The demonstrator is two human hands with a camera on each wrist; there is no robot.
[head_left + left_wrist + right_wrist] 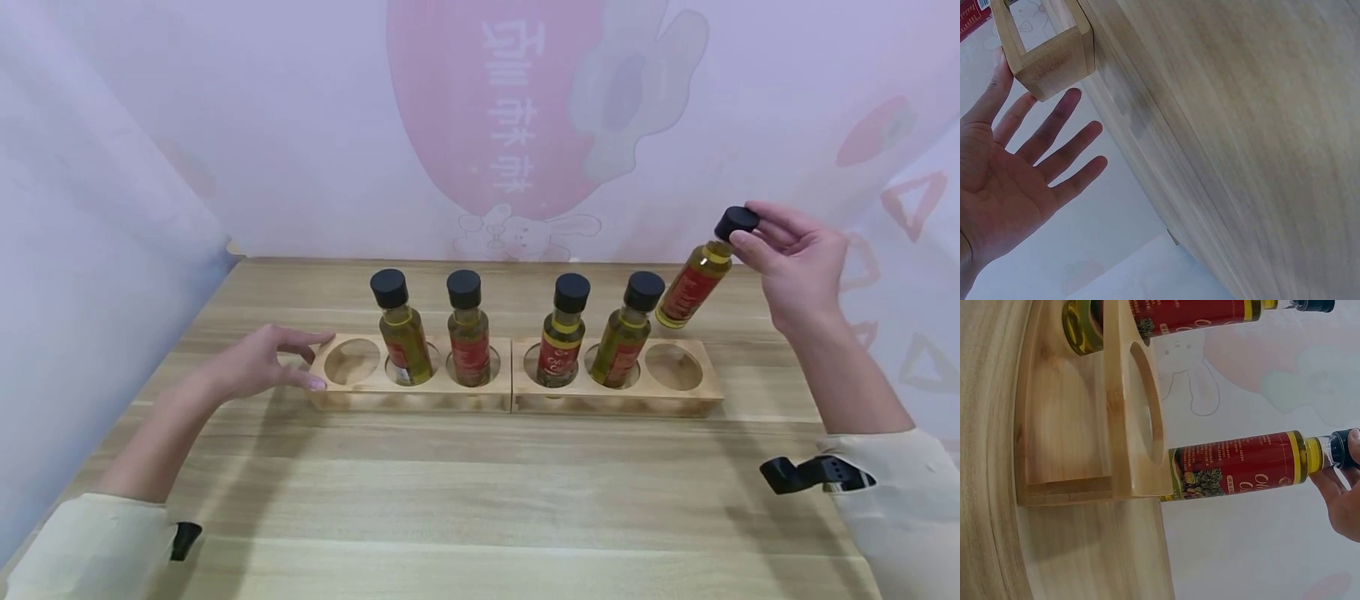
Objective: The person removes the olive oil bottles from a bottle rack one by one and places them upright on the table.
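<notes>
1 oil bottle [692, 287] in right hand [798, 254], tilted, cap up-right.

- On the held bottle [1241, 465], I can read only "Ol" and part of an "O" in gold script on the red label; the smaller print is too fine.
- Behind the bottles, the backdrop [510, 108] carries pale mirrored characters I cannot read.

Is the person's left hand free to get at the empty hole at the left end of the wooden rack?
Probably yes. The left hand lies open, holding nothing, against the rack beside the empty hole; nothing stands between them, and the nearest bottle sits one hole farther along.
</notes>
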